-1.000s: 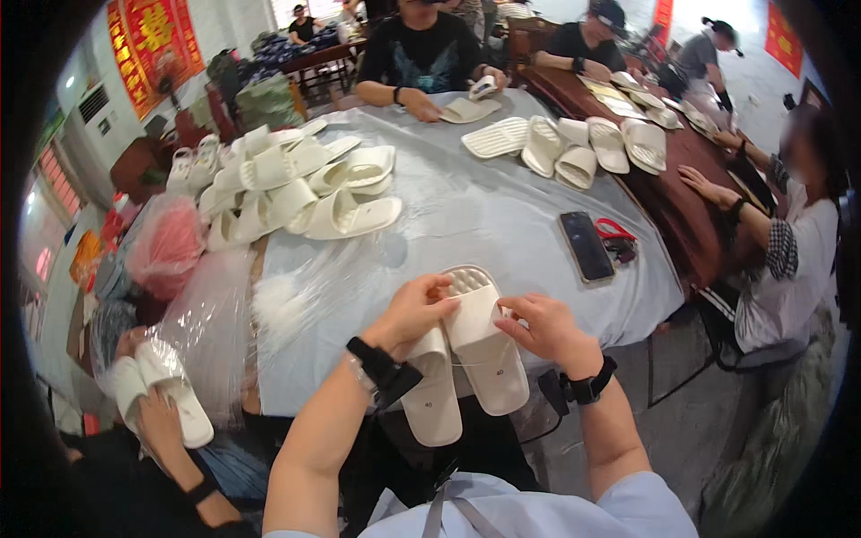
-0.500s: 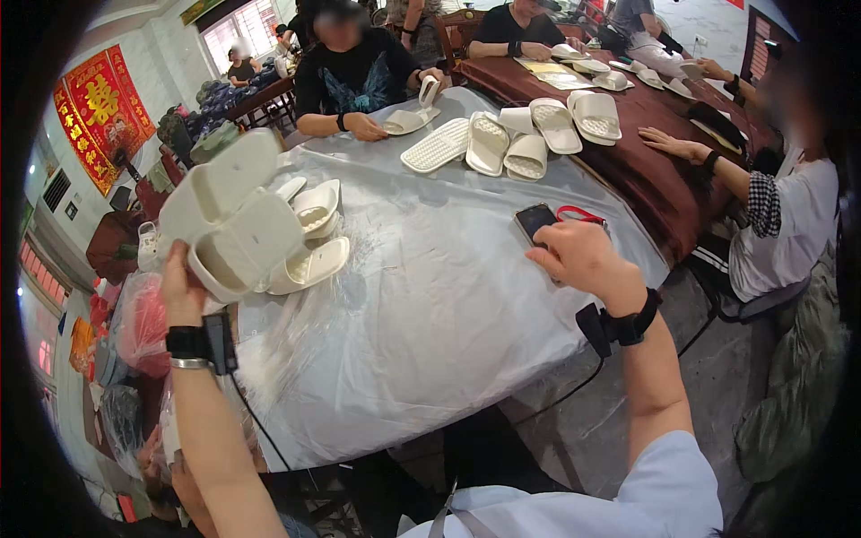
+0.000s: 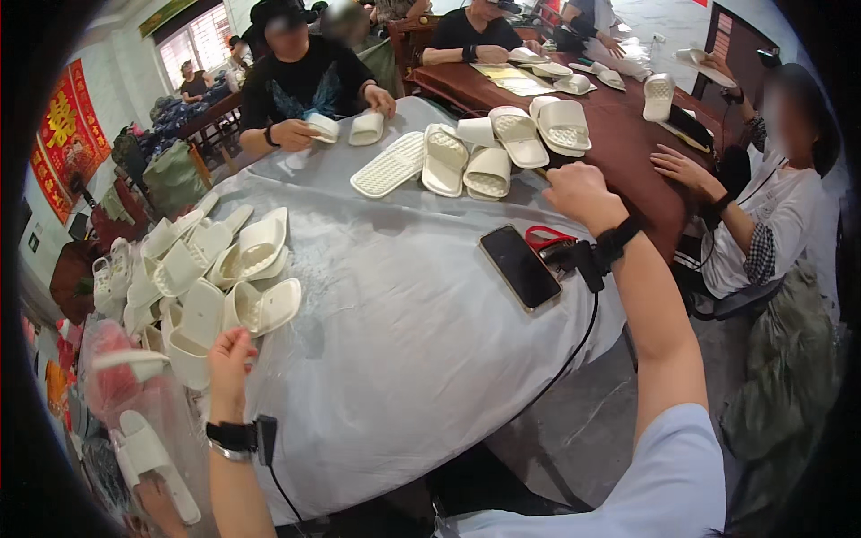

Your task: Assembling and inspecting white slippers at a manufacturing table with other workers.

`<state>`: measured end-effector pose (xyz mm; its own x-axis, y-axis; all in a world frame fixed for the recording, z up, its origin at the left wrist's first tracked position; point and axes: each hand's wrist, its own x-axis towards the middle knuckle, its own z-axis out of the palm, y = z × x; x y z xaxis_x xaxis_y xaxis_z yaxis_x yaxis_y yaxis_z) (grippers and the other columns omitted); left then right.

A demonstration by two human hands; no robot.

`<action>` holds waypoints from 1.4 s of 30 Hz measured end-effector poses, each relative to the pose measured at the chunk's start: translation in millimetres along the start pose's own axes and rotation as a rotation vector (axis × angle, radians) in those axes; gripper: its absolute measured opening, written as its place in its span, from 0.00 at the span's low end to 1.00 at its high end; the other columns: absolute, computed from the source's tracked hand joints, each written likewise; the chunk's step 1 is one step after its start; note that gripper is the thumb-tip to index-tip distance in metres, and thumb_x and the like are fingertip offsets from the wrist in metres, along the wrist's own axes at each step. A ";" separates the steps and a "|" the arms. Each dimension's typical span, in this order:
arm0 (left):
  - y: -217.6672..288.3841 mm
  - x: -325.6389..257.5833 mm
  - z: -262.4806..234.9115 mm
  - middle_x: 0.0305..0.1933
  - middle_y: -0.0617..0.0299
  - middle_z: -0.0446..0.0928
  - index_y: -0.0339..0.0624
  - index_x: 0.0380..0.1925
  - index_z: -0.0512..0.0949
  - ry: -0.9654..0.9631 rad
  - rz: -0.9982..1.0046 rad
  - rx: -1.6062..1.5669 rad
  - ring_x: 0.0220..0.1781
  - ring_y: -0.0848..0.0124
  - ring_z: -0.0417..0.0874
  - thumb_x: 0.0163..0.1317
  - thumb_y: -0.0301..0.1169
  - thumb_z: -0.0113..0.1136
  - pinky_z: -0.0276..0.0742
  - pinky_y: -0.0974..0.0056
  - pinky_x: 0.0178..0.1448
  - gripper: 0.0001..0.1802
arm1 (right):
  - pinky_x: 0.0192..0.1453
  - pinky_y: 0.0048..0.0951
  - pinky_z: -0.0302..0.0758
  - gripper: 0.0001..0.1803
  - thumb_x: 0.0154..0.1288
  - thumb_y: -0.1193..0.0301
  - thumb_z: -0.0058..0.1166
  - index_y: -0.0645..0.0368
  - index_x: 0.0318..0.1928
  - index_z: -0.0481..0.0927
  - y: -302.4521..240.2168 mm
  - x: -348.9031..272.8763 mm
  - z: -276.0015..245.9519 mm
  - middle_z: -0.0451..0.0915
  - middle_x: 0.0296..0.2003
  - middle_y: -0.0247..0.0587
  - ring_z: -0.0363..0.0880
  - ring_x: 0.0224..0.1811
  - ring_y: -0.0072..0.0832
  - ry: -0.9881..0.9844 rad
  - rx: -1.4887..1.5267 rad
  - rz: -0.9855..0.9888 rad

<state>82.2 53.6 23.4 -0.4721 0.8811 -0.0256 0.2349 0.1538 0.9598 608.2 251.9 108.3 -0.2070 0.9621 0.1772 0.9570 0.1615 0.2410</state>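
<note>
On the left of the white-covered table lies a pile of cream slide sandals (image 3: 244, 251). My left hand (image 3: 230, 363) is beside the nearest sandal (image 3: 190, 354) of this pile, fingers loosely bent and apart, with nothing seen in them. My right hand (image 3: 581, 193) reaches over the far right part of the table, just short of a row of cream slides (image 3: 518, 139). Its back faces up and hides the fingers. Below that wrist lie a black-screened phone (image 3: 520, 267) and a red strap (image 3: 549, 235). Both wrists wear black bands with cables.
Across the table, a person in black (image 3: 309, 90) handles two slides. A brown-covered table (image 3: 619, 152) adjoins at the right, with more slides and people around it. At the lower left, another hand (image 3: 161, 507) is on a cream slide (image 3: 152, 453), near clear plastic bags (image 3: 112, 359).
My left hand has lowered and let go of the slides it held up, which now lie on the pile. My right hand has moved from beside the phone toward the far row. The view has shifted.
</note>
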 end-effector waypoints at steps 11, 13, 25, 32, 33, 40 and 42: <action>-19.0 -36.3 76.8 0.37 0.59 0.80 0.37 0.44 0.74 -0.472 -0.234 -0.065 0.27 0.77 0.81 0.66 0.31 0.56 0.76 0.75 0.29 0.10 | 0.54 0.43 0.73 0.16 0.59 0.68 0.53 0.55 0.49 0.77 67.8 54.8 62.0 0.75 0.49 0.42 0.71 0.55 0.39 0.266 -0.227 0.186; -16.7 -35.1 75.1 0.36 0.59 0.80 0.38 0.44 0.74 -0.437 -0.299 -0.144 0.26 0.75 0.82 0.66 0.30 0.56 0.76 0.76 0.27 0.10 | 0.55 0.43 0.73 0.16 0.61 0.69 0.51 0.54 0.50 0.76 72.1 63.9 75.9 0.74 0.49 0.42 0.71 0.55 0.39 0.307 -0.235 0.198; -17.4 -37.7 83.2 0.32 0.60 0.80 0.38 0.44 0.73 -0.367 -0.298 -0.150 0.24 0.75 0.82 0.67 0.30 0.54 0.76 0.76 0.24 0.09 | 0.38 0.43 0.79 0.12 0.63 0.65 0.51 0.55 0.45 0.76 106.9 40.3 55.7 0.78 0.40 0.47 0.81 0.39 0.44 0.616 -0.035 0.278; -41.1 -39.1 84.5 0.33 0.56 0.79 0.36 0.44 0.73 -0.369 -0.212 -0.219 0.27 0.72 0.83 0.67 0.31 0.55 0.77 0.74 0.27 0.11 | 0.37 0.45 0.76 0.10 0.62 0.68 0.53 0.58 0.41 0.73 63.4 -54.7 -37.2 0.78 0.35 0.50 0.79 0.34 0.49 0.769 0.247 0.002; -41.3 -45.5 79.3 0.34 0.56 0.79 0.36 0.44 0.73 -0.329 -0.187 -0.225 0.30 0.71 0.83 0.67 0.32 0.55 0.78 0.72 0.30 0.11 | 0.36 0.45 0.75 0.10 0.61 0.68 0.54 0.59 0.41 0.73 37.8 -63.8 -41.7 0.78 0.34 0.50 0.79 0.34 0.48 0.746 0.349 -0.042; 43.6 -137.0 145.8 0.62 0.48 0.69 0.46 0.66 0.59 -0.678 -0.324 -0.704 0.59 0.51 0.74 0.65 0.64 0.43 0.73 0.46 0.57 0.41 | 0.33 0.38 0.75 0.15 0.54 0.72 0.58 0.56 0.44 0.74 -113.6 -170.0 -35.1 0.78 0.36 0.43 0.77 0.31 0.40 0.727 0.645 -0.439; 38.5 -154.2 154.9 0.64 0.50 0.66 0.45 0.66 0.59 -0.803 -0.342 -1.026 0.59 0.52 0.75 0.65 0.66 0.38 0.74 0.46 0.57 0.42 | 0.32 0.36 0.75 0.15 0.54 0.71 0.59 0.55 0.44 0.75 -158.4 -195.1 -19.5 0.78 0.35 0.40 0.77 0.30 0.37 0.668 0.690 -0.589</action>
<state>295.7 -7.1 21.0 0.3284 0.9369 -0.1201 -0.6978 0.3263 0.6376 492.9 34.3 54.2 -0.5325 0.4194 0.7352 0.5391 0.8377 -0.0874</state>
